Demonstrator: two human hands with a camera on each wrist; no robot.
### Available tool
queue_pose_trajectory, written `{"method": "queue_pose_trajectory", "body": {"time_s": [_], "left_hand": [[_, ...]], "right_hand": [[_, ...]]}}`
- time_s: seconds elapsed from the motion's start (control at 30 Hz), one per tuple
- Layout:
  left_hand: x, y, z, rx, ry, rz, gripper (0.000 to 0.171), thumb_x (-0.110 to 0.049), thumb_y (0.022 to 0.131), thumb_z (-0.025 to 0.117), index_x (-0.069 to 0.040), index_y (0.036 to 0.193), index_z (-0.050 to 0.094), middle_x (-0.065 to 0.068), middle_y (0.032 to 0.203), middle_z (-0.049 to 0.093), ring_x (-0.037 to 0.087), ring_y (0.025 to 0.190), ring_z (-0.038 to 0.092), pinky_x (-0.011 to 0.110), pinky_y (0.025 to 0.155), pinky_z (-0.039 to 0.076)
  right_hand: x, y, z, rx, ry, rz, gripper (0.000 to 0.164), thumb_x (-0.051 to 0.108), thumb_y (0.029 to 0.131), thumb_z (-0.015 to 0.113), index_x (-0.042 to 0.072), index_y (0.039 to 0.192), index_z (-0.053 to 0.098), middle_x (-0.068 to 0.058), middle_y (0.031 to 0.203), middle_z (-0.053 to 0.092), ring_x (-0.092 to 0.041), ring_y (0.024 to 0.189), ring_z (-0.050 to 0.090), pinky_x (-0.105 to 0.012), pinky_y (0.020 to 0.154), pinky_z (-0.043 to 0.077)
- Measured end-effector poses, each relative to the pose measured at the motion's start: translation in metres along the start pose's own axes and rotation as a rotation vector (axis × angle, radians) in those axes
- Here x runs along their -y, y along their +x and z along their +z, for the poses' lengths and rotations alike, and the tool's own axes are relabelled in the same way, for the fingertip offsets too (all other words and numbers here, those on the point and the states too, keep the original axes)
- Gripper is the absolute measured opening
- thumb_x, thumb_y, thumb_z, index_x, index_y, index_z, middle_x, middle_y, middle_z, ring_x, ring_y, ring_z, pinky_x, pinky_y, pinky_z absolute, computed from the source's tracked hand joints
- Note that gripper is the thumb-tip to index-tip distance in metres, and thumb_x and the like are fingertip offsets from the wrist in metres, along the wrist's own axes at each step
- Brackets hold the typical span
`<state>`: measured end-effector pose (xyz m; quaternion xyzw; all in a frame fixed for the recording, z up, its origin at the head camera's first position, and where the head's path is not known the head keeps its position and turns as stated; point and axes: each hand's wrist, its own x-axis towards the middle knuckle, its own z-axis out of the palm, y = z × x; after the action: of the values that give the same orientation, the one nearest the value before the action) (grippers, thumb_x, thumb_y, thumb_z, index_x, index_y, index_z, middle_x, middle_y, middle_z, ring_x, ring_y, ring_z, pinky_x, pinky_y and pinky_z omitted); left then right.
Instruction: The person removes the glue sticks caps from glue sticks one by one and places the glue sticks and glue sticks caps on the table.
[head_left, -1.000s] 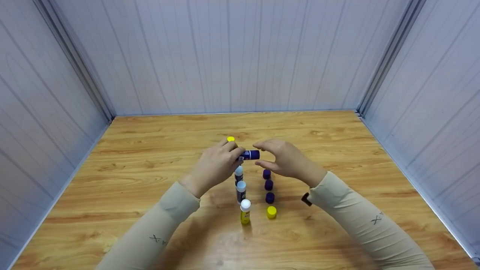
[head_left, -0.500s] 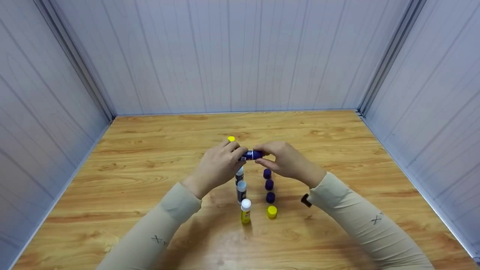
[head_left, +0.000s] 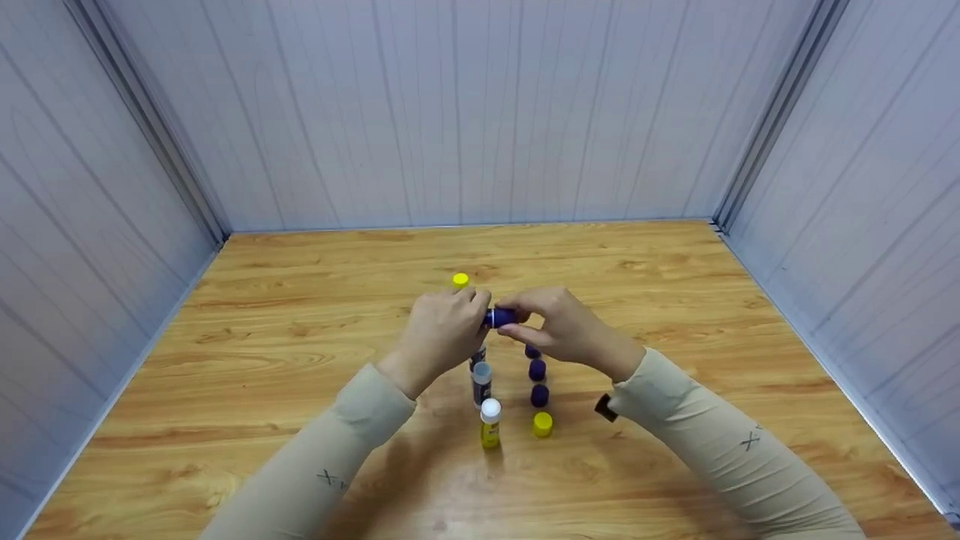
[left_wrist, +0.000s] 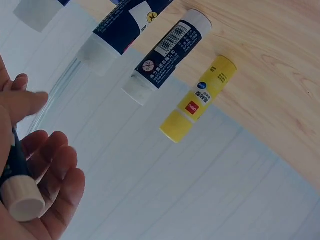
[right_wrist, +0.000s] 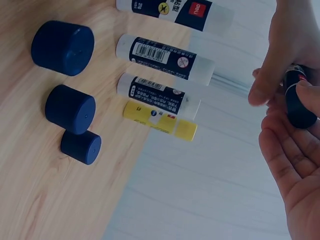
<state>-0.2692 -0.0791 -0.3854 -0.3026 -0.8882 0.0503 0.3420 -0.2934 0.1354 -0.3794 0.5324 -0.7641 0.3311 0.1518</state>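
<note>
My left hand (head_left: pixel 446 322) holds a dark blue glue stick (left_wrist: pixel 15 160) sideways above the table, its white base end showing in the left wrist view. My right hand (head_left: pixel 566 330) pinches the stick's dark blue cap (head_left: pixel 504 318) between thumb and fingers; a thin white band shows beside the cap. Below the hands, uncapped blue-labelled glue sticks (head_left: pixel 482 384) stand in a row. Nearest me in that row is a yellow glue stick (head_left: pixel 490 427) with a white top. To their right, several loose dark blue caps (head_left: pixel 540 395) lie in a line with a yellow cap (head_left: pixel 543 424).
Beyond my left hand, a yellow top (head_left: pixel 460 280) stands up, its lower part hidden by the hand. The wooden table (head_left: pixel 637 270) meets pale panelled walls (head_left: pixel 480 112) at the back and both sides.
My right hand was apart from the glue stick; its thumb and fingers have come onto the cap. Left hand and stick have turned slightly, hiding more of the stick's body.
</note>
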Motion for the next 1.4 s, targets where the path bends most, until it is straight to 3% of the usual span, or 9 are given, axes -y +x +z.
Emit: {"method": "queue_pose_trajectory", "body": {"time_s": [0.23,0.87,1.4], "left_hand": [[-0.003,0.000,-0.001,-0.037,0.081,-0.036,0.026,-0.025,0.085,0.067,-0.014,0.066,0.053,-0.002,0.055,0.051,0.010,0.041,0.032,0.028,0.034,0.034],[-0.003,0.001,-0.008,0.031,-0.034,-0.036,0.029,-0.021,0.086,0.065,-0.017,0.063,0.048,-0.006,0.051,0.040,0.008,0.043,0.030,0.027,0.035,0.030],[-0.003,0.003,-0.015,0.121,-0.081,-0.045,0.025,-0.021,0.083,0.067,-0.016,0.064,0.051,-0.005,0.053,0.041,0.009,0.044,0.033,0.026,0.036,0.032]], "right_hand": [[0.004,0.001,-0.002,-0.007,0.014,0.014,0.025,0.019,0.093,0.068,0.005,0.114,0.069,-0.002,0.096,0.073,-0.006,0.077,0.065,-0.028,0.066,0.056],[0.006,-0.002,-0.004,0.010,-0.046,-0.036,0.027,0.018,0.093,0.068,0.004,0.116,0.068,-0.004,0.097,0.073,-0.008,0.078,0.067,-0.022,0.066,0.055],[0.012,-0.003,-0.007,0.022,-0.119,-0.054,0.027,0.019,0.093,0.068,0.003,0.114,0.069,-0.005,0.097,0.073,-0.010,0.081,0.068,-0.023,0.069,0.056]]}}
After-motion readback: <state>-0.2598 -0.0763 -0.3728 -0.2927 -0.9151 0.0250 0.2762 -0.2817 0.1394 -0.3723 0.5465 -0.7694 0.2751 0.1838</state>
